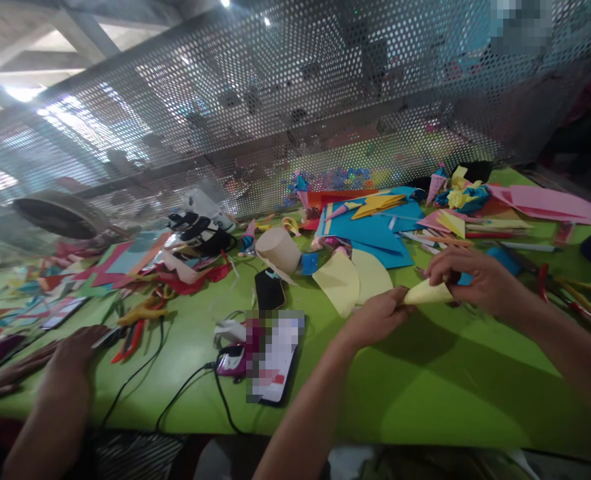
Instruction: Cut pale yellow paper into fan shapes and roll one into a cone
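Observation:
A rolled piece of pale yellow paper [425,292] is held above the green table between my two hands. My left hand [379,313] pinches its narrow left end. At its wider right end, my right hand [468,275] grips the edge with bent fingers. Just left of the roll, flat yellow paper pieces with rounded edges [336,283] lie on the table. Blue paper sheets [373,233] with a folded orange-yellow piece on top lie behind them.
The green table [425,393] carries a phone [280,360], a tape roll [277,248], cables, and pliers [583,310] at right. Another person's hands [78,347] rest at left. A perforated metal screen [295,120] stands behind.

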`<state>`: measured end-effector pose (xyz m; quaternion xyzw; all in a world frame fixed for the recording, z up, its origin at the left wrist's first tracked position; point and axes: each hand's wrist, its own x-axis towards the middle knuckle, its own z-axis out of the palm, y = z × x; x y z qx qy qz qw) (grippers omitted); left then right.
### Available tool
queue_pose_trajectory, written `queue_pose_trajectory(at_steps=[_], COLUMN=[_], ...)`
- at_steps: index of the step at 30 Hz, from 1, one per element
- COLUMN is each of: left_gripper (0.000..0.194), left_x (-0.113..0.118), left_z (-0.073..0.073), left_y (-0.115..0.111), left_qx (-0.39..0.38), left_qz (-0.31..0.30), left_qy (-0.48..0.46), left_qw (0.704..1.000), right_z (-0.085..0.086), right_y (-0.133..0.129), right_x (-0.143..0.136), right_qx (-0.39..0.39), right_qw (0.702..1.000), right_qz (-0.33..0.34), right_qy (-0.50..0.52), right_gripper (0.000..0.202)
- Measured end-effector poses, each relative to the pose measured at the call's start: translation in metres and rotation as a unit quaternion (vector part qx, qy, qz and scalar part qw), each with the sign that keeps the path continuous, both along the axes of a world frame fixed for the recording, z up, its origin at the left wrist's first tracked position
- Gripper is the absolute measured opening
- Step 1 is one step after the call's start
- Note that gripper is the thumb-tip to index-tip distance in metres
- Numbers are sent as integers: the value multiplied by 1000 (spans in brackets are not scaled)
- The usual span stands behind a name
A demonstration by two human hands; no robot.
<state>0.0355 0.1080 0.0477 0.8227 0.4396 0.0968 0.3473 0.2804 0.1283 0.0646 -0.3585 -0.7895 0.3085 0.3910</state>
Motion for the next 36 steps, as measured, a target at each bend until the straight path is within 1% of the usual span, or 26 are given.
queue_pose_trajectory(at_steps=[3,5,7,10,12,15,19,21,23,25,27,29,30,33,36], left_gripper=[29,29,29,30,29,29,30,29,27,24,21,21,21,19,22], left_x=[1,1,0,0,0,0,1,2,3,5,7,8,8,11,16], left_z=[-2,-4,-6,-7,-6,-5,-3,-3,-3,-5,-7,-11,-13,-19,-22], left_y=[0,-1,0,0,0,0,-2,-3,-3,-3,-2,-2,-1,-2,-5], left_qx=[13,22,26,26,21,14,9,2,-2,2,16,34,44,82,132], left_qz=[0,0,-6,-14,-13,-4,5,5,13,46,94,131,143,161,157], left_qy=[20,24,20,13,22,31,8,-1,-2,3,1,-3,-2,30,70], left_qw=[1000,999,999,999,999,999,1000,1000,1000,999,995,991,989,983,976], right_z=[-6,-9,-10,-10,-11,-16,-23,-23,-19,-13,-6,-2,-1,-6,-14], right_y=[0,-1,-2,-2,-1,0,1,1,-1,-3,-5,-6,-6,-5,-3], right_x=[1,1,0,-1,-1,-1,-1,-3,-5,-6,-6,-6,-7,-10,-17], right_qx=[-59,-90,-111,-109,-109,-128,-147,-152,-155,-141,-109,-82,-72,-18,35], right_qw=[998,995,993,994,993,990,987,987,987,989,989,985,985,992,992], right_qz=[-29,-34,-34,-24,-19,-30,-38,-37,-34,-52,-89,-112,-112,-110,-121], right_qy=[-10,-17,-17,-18,-28,-42,-46,-44,-36,-9,45,99,109,64,27], right_gripper=[10,9,15,23,19,16,16,19,24,30,34,27,23,22,25])
